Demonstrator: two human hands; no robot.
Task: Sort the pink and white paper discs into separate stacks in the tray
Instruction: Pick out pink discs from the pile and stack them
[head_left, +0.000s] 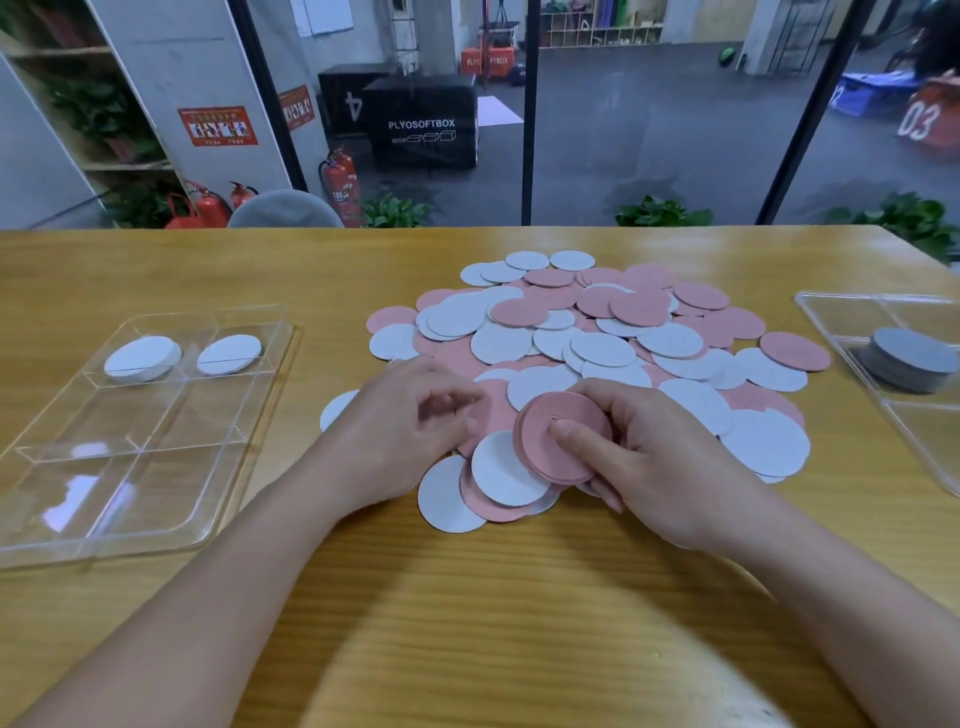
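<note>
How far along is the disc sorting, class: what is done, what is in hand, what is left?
Done: two white stacks sit in the far compartments of the left tray, and a grey-looking stack in the right tray. In hand: the right hand holds a bundle of pink discs; the left hand reaches into the pile. Left: most of the mixed pile on the table.
</note>
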